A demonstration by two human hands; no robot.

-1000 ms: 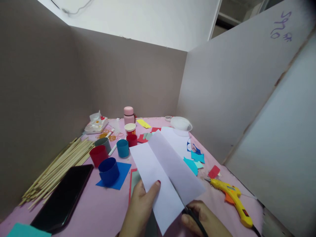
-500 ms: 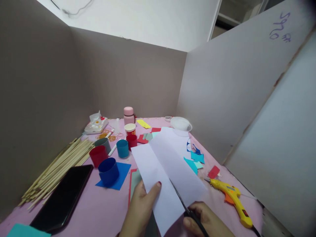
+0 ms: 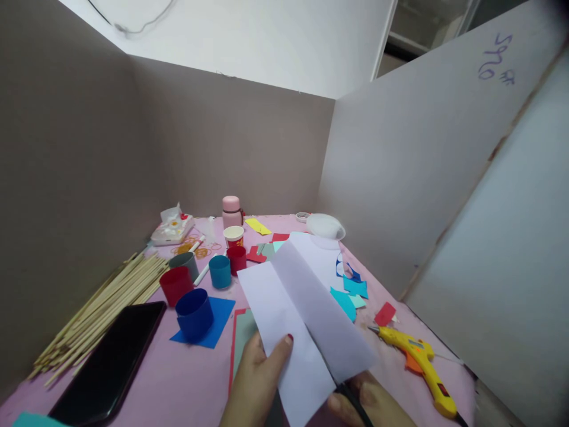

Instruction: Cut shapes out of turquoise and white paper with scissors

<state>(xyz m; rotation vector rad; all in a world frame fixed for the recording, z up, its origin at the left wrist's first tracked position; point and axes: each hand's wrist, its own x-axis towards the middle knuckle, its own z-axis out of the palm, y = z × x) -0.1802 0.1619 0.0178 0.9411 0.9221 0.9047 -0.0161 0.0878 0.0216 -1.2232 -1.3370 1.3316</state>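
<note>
My left hand (image 3: 262, 370) pinches a sheet of white paper (image 3: 278, 314) near its lower left edge, thumb on top and fingers underneath. In my right hand (image 3: 371, 400) is a pair of scissors with black handles (image 3: 353, 403), its blades inside a long slit in the paper. The strip right of the slit lifts and tilts over the blades, hiding most of them and part of my right hand. Below the paper lies grey and red card (image 3: 242, 332). A blue paper ring (image 3: 194, 314) stands on a blue square (image 3: 222, 314) left of my left hand.
Left are a black phone (image 3: 109, 362) and thin wooden sticks (image 3: 98, 308). Paper rings, a paper cup (image 3: 233, 236) and a pink flask (image 3: 232, 212) stand further back. Right lie a yellow glue gun (image 3: 422, 362), paper scraps (image 3: 354, 286) and a clear plastic bowl (image 3: 325, 225).
The strip right of the slit has folded over more and covers more of the scissors and my right hand. My left hand keeps its hold. The whole view has shifted slightly.
</note>
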